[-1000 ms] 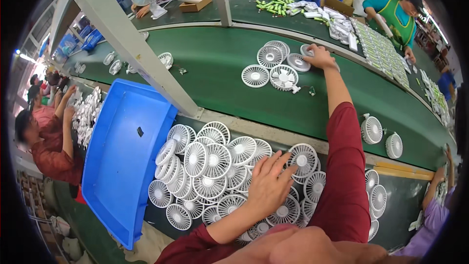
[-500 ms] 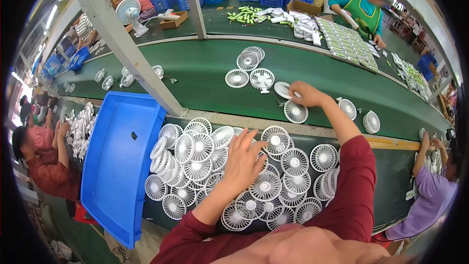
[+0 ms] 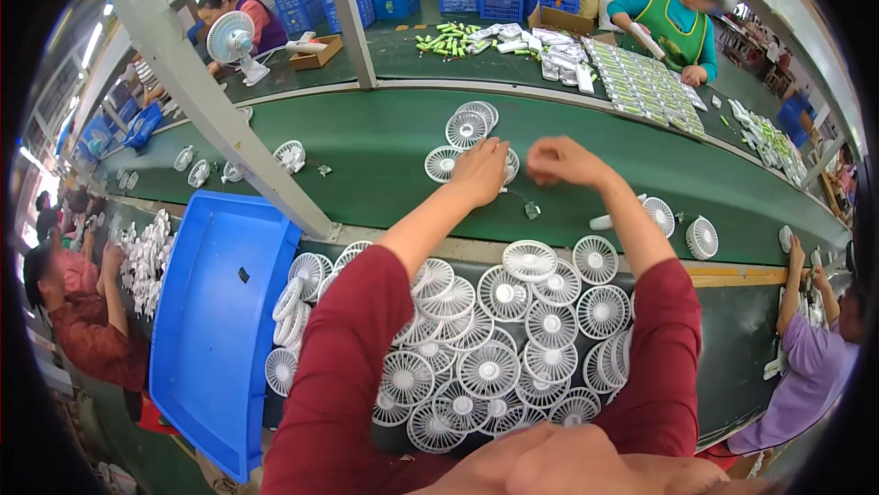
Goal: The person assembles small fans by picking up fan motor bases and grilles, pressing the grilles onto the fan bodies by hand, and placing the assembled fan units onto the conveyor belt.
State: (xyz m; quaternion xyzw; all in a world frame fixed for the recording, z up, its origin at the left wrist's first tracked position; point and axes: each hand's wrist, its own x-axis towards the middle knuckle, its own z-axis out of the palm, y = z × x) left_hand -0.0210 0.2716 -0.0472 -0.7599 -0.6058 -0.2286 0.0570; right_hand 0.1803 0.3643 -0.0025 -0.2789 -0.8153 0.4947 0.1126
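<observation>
My left hand (image 3: 482, 171) reaches onto the green conveyor belt, its fingers closed around a white round fan housing (image 3: 511, 165) that it mostly covers. Right of it, my right hand (image 3: 569, 163) hovers over the belt with curled fingers, and nothing shows in them. Beside the left hand lie several white fan grilles (image 3: 467, 129), some overlapping. A small green circuit board (image 3: 532, 210) on thin wire rests on the belt below the hands. Close to me, a heap of white round grilles (image 3: 488, 369) covers the dark table between my forearms.
A blue tray (image 3: 206, 275) stands left of the heap, with a small dark piece inside. A slanted grey post (image 3: 220, 101) rises beside the belt. More fan housings (image 3: 702, 238) lie along the belt. Across it, a person in a green apron (image 3: 678, 28) handles white parts.
My left hand has moved from the heap to the fan housing on the belt. Two grilles by my right hand have left the belt; grilles now lie at the heap's far edge.
</observation>
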